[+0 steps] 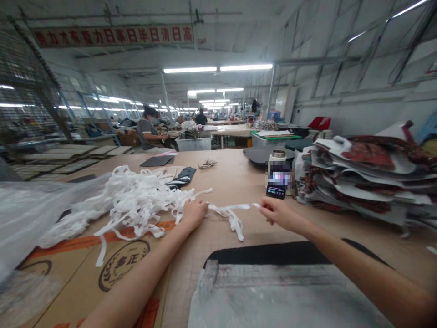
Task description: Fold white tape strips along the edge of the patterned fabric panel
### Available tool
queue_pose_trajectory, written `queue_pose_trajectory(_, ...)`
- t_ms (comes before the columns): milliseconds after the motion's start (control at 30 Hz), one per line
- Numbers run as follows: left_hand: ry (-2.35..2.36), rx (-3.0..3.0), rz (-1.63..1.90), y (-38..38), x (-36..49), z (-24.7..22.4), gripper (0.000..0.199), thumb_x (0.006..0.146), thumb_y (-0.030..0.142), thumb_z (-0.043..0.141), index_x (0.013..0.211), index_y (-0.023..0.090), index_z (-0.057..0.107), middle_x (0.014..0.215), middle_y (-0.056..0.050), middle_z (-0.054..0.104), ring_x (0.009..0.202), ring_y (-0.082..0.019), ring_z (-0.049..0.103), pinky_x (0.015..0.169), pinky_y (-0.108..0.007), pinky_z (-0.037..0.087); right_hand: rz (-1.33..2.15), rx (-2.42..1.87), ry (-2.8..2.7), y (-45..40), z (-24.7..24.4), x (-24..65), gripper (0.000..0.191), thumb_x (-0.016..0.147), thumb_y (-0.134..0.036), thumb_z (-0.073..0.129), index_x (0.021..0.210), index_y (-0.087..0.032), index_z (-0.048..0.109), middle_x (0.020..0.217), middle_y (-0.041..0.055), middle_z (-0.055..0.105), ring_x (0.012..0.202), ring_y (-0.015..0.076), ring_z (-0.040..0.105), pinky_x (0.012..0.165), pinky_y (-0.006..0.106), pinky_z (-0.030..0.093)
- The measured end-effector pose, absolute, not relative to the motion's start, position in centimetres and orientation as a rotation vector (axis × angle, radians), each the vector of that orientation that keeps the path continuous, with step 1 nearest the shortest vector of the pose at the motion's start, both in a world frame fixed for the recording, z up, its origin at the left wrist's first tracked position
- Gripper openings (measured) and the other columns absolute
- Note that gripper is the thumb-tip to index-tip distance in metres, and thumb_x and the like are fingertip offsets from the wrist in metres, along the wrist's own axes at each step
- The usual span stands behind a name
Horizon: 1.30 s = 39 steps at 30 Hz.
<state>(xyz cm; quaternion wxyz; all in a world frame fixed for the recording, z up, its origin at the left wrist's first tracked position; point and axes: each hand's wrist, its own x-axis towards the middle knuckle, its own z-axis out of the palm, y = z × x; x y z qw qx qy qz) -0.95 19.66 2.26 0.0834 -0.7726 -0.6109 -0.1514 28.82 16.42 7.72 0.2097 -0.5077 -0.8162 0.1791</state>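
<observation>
A white fabric strap [235, 207] runs between my two hands above the table, with a loose end hanging down from it. My left hand [195, 213] is closed round one part of the strap, at the right edge of a tangled heap of white straps [134, 198]. Pinched in the fingers of my right hand [277, 212] is the other end. Below my hands lies a grey-white panel [273, 296] on top of a black sheet [266, 253]. What the left fingers cover is hidden.
A phone [276, 191] leans by a bottle [279, 155] at the right. Beside them rises a tall stack of patterned pieces [355, 173]. A printed cardboard piece [143, 264] and clear plastic [41, 205] lie at the left. A person [150, 130] sits beyond the table.
</observation>
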Motion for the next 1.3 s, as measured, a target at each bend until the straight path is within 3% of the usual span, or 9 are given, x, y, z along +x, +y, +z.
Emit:
queue_pose_trajectory(133,-1.811,-2.346,-0.496,19.5,-1.5,2.8,0.01,0.087,0.016,0.052,0.087,0.012,0.062,0.094,-0.007,0.061,0.096,-0.023,0.055,0.091,-0.048,0.036,0.724,-1.507,-2.114,15.2,8.9,34.8,0.02,0.08,-0.034,0.039,0.074,-0.017,0.048,0.046,-0.007,0.04,0.036,0.0089,0.042,0.036,0.019,0.032)
queue_pose_trajectory(267,-1.676,-2.47,-0.665,18.9,2.8,4.1,0.021,0.086,0.014,0.049,0.103,0.013,0.061,0.107,-0.013,0.059,0.104,-0.028,0.051,0.093,-0.046,0.034,0.841,-1.538,-2.059,13.8,8.6,36.5,0.024,0.075,-0.032,0.044,0.085,-0.015,0.058,0.051,-0.0054,0.042,0.038,0.0084,0.041,0.035,0.019,0.035)
queue_pose_trajectory(467,-1.383,-2.813,-0.85,17.9,11.9,5.5,0.031,0.088,0.028,0.05,0.118,0.022,0.053,0.118,-0.005,0.056,0.11,-0.02,0.049,0.095,-0.035,0.036,0.694,-1.498,-2.121,12.9,7.9,35.9,0.025,0.076,-0.025,0.044,0.088,-0.017,0.063,0.056,-0.0034,0.047,0.045,0.0089,0.043,0.041,0.019,0.034)
queue_pose_trajectory(633,-1.321,-2.987,-0.877,18.1,15.9,5.3,0.011,0.085,0.028,0.057,0.089,0.022,0.066,0.087,0.002,0.067,0.085,-0.015,0.06,0.081,-0.026,0.044,0.335,-1.433,-2.279,11.9,8.1,35.8,0.025,0.078,-0.018,0.043,0.088,-0.019,0.065,0.065,0.0005,0.059,0.06,0.0127,0.052,0.055,0.023,0.035)
queue_pose_trajectory(733,-1.553,-2.888,-0.885,19.6,16.1,4.9,0.019,0.09,0.026,0.049,0.083,0.016,0.063,0.077,0.0,0.064,0.072,-0.014,0.06,0.069,-0.026,0.047,0.306,-1.426,-2.323,11.2,8.6,35.8,0.019,0.076,-0.016,0.045,0.079,-0.019,0.063,0.068,0.0015,0.061,0.064,0.0143,0.054,0.058,0.024,0.036)
queue_pose_trajectory(933,-1.962,-2.466,-0.842,23.6,11.8,5.4,0.021,0.09,0.032,0.052,0.094,0.013,0.057,0.093,-0.004,0.059,0.083,-0.018,0.058,0.077,-0.038,0.049,0.89,-1.395,-2.012,11.1,10.5,37.4,0.014,0.077,-0.027,0.046,0.075,-0.016,0.053,0.049,-0.0058,0.044,0.04,0.0089,0.045,0.039,0.019,0.033)
queue_pose_trajectory(1100,-1.84,-2.441,-0.922,22.0,11.2,7.1,0.02,0.089,0.018,0.047,0.105,0.013,0.057,0.111,-0.013,0.055,0.107,-0.027,0.05,0.093,-0.048,0.036,1.213,-1.149,-1.66,11.3,11.1,38.4,0.022,0.076,-0.035,0.055,0.084,-0.015,0.052,0.048,-0.0089,0.042,0.038,0.0054,0.04,0.041,0.018,0.038)
queue_pose_trajectory(1200,-1.557,-2.633,-1.002,18.7,14.2,7.9,0.04,0.084,0.022,0.054,0.123,0.019,0.047,0.131,-0.011,0.042,0.12,-0.026,0.038,0.102,-0.043,0.027,1.369,-1.038,-1.573,11.0,10.8,37.6,0.026,0.075,-0.037,0.059,0.087,-0.015,0.051,0.051,-0.0095,0.042,0.036,0.004,0.038,0.038,0.018,0.038)
queue_pose_trajectory(1300,-1.215,-3.176,-1.083,15.9,17.3,8.2,0.06,0.074,0.031,0.064,0.129,0.022,0.041,0.115,-0.006,0.056,0.104,-0.021,0.051,0.091,-0.031,0.04,1.443,-0.991,-1.605,10.7,10.7,37.0,0.025,0.077,-0.037,0.059,0.088,-0.015,0.053,0.052,-0.0088,0.043,0.035,0.003,0.036,0.034,0.015,0.033)
